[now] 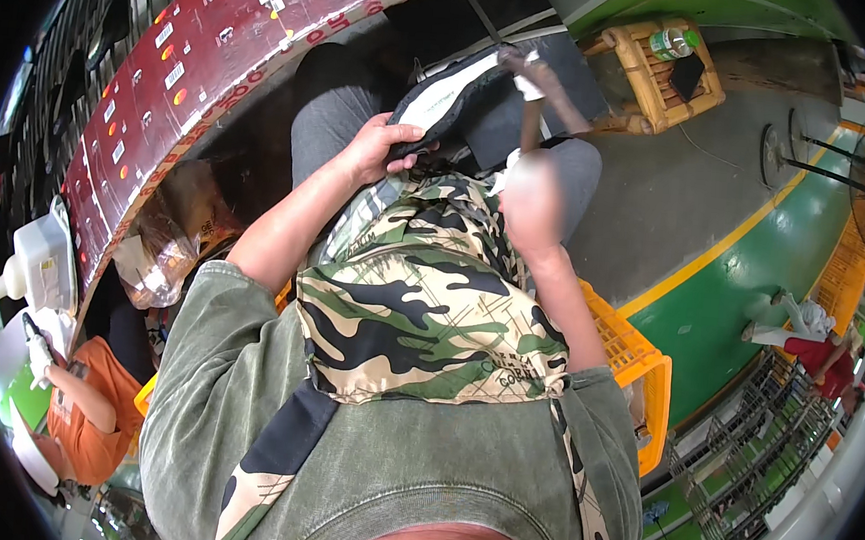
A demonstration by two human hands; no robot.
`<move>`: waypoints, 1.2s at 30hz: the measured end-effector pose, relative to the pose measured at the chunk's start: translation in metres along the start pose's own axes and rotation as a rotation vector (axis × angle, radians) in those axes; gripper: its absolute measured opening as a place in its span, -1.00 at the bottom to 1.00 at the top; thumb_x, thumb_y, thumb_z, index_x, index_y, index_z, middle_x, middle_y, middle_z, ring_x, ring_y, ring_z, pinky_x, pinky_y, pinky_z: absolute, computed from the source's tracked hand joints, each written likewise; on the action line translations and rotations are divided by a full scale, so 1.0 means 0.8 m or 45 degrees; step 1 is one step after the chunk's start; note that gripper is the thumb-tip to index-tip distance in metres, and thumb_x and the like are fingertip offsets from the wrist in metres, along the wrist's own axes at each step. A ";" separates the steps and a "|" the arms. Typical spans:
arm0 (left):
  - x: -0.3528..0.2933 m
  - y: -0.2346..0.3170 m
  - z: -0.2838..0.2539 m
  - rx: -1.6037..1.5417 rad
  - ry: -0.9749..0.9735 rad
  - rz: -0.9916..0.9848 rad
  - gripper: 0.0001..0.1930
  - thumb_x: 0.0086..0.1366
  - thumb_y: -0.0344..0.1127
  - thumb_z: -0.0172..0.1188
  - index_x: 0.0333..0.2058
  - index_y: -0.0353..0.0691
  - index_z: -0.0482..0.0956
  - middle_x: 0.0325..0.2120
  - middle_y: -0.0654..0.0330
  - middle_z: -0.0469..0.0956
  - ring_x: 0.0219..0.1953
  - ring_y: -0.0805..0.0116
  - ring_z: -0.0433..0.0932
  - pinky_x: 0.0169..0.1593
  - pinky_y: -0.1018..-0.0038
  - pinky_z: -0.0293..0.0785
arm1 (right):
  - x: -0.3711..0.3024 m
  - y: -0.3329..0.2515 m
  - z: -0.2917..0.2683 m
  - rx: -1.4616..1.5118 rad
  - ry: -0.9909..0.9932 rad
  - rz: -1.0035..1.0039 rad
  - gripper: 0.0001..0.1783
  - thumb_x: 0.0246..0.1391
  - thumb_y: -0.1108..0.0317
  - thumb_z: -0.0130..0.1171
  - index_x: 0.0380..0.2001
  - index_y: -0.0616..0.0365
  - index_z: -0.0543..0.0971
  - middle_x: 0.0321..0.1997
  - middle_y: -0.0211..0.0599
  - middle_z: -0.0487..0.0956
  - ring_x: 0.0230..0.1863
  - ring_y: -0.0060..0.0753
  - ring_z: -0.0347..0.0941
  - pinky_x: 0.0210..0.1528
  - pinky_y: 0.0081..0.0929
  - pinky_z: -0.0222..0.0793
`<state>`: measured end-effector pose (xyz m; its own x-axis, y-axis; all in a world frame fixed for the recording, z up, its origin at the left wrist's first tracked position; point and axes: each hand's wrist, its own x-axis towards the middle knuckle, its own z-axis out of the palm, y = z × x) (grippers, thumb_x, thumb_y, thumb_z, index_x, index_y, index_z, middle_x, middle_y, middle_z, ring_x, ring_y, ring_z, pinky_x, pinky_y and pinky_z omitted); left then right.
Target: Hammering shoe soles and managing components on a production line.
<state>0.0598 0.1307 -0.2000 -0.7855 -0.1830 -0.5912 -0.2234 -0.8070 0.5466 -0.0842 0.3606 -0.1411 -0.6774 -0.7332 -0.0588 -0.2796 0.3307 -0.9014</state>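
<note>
My left hand is closed round the near end of a black shoe piece, its thumb lying on top. A white insole-shaped panel with green print covers the middle of the piece. My right hand, smeared by motion, grips the wooden handle of a hammer. The hammer's long head is beside the far end of the shoe piece; whether they touch I cannot tell. Behind them, between my knees, is a dark block-like surface. A camouflage apron covers my lap.
A curved maroon tabletop with stickers runs along my left. At the front right, a bamboo stool bears a bottle and a dark flat object. A yellow crate stands by my right elbow. People in orange and red are nearby.
</note>
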 end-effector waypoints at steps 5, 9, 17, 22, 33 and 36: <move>0.004 -0.002 0.001 0.037 -0.005 0.016 -0.68 0.21 -0.42 0.23 -0.08 -0.43 0.47 -0.34 -0.05 0.64 -0.68 0.45 0.47 -0.75 0.66 0.24 | 0.017 -0.003 -0.008 -0.069 -0.106 0.176 -0.64 0.05 0.47 0.09 -0.04 0.28 0.43 -0.39 -0.28 0.60 -0.54 -0.61 0.49 -0.49 -0.57 0.41; 0.000 -0.002 0.005 -0.025 -0.002 -0.007 -0.69 0.22 -0.40 0.23 -0.09 -0.43 0.48 -0.34 -0.05 0.64 -0.69 0.45 0.47 -0.74 0.66 0.26 | -0.016 0.003 0.003 0.210 0.108 -0.107 -0.63 0.06 0.47 0.09 -0.02 0.28 0.42 -0.42 -0.26 0.61 -0.47 -0.54 0.54 -0.42 -0.50 0.45; 0.012 0.001 0.004 0.015 0.003 0.071 -0.69 0.20 -0.42 0.24 -0.10 -0.42 0.48 -0.34 -0.01 0.63 -0.67 0.46 0.46 -0.72 0.65 0.27 | -0.004 -0.029 -0.001 -0.035 -0.014 0.046 -0.67 0.00 0.40 0.10 -0.14 0.28 0.41 -0.38 0.15 0.59 -0.30 0.25 0.56 -0.21 -0.01 0.46; 0.012 -0.001 0.006 0.101 0.027 0.033 -0.69 0.20 -0.43 0.25 -0.10 -0.40 0.48 -0.33 0.02 0.62 -0.66 0.47 0.45 -0.70 0.65 0.27 | 0.002 0.006 0.001 -0.277 -0.208 0.136 -0.64 0.01 0.38 0.12 -0.09 0.25 0.42 -0.31 0.15 0.61 -0.26 0.20 0.58 -0.21 -0.04 0.47; 0.015 -0.005 0.005 0.027 0.052 0.099 -0.65 0.22 -0.39 0.28 -0.05 -0.35 0.45 -0.31 0.05 0.63 -0.65 0.49 0.46 -0.70 0.65 0.24 | 0.016 0.014 -0.003 0.015 -0.034 0.308 -0.74 0.08 0.49 0.09 -0.13 0.25 0.43 -0.41 -0.25 0.58 -0.60 -0.55 0.48 -0.55 -0.53 0.42; 0.016 -0.012 0.009 0.217 0.086 0.122 -0.65 0.21 -0.40 0.30 -0.06 -0.28 0.43 -0.37 0.14 0.60 -0.66 0.50 0.46 -0.70 0.63 0.24 | 0.015 0.026 0.009 0.190 0.123 0.087 -0.69 0.09 0.50 0.08 -0.07 0.27 0.38 -0.42 -0.29 0.56 -0.62 -0.55 0.45 -0.58 -0.52 0.39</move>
<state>0.0479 0.1406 -0.2083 -0.7685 -0.2962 -0.5672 -0.2487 -0.6785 0.6912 -0.0928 0.3546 -0.1635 -0.7554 -0.6494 -0.0874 -0.1312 0.2806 -0.9508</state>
